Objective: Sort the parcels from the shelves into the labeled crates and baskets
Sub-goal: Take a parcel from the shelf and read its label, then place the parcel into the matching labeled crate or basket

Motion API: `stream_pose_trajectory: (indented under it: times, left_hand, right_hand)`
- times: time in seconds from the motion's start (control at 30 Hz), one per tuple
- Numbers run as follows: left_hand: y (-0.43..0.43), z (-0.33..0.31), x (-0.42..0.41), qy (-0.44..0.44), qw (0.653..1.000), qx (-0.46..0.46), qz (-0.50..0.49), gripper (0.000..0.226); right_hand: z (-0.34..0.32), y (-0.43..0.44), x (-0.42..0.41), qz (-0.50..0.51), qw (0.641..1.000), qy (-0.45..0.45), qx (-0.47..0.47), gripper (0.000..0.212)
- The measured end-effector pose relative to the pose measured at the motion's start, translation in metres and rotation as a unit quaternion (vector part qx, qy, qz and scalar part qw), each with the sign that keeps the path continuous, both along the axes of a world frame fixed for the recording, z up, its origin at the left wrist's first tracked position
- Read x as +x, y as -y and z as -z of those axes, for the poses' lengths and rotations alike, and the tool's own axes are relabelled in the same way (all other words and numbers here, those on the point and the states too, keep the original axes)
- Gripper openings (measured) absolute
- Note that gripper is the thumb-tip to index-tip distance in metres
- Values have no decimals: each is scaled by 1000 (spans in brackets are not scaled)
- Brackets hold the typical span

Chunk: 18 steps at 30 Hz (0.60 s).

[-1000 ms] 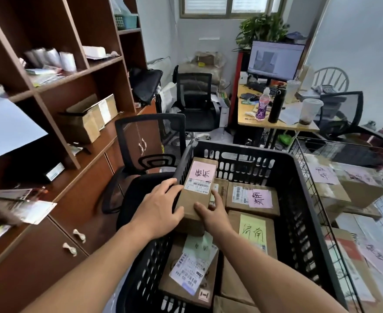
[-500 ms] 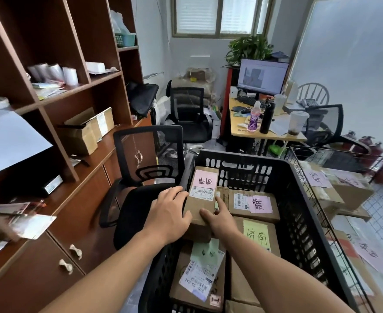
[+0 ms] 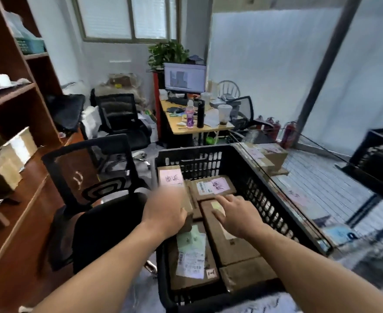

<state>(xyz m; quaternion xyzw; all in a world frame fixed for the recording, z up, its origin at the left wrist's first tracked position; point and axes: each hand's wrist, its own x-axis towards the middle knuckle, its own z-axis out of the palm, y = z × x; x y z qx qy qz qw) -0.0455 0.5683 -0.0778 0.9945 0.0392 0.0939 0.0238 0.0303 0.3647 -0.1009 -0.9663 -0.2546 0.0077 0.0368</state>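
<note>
Left hand (image 3: pixel 165 211) blurred, grip unclear, covering parcel (image 3: pixel 170 177)

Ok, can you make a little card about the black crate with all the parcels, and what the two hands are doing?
crate: black plastic, holds several cardboard parcels
tall parcel: pink label, upright at the back left
left grip: blurred, against the tall parcel; hold unclear
right grip: fingers spread on the yellow-labelled parcel
office chair: black, left of the crate
</note>
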Motion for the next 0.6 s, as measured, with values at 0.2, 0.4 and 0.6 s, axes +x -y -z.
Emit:
stream_pose_trajectory:
  times: [0.2,0.4,0.6]
  left_hand:
    - [33,-11,16,-16,992,-4,125,55]
    - [105,-26,25,-24,975,-28,220,56]
    - [205,-41,4,-7,945,-32,324,55]
  right_hand:
    - [-29,71,-34,104,992,44,-60,57]
    - [-57,151,-88,231,970,50,-53,55]
    - [-71,241,-166,354,931,46,-82,56]
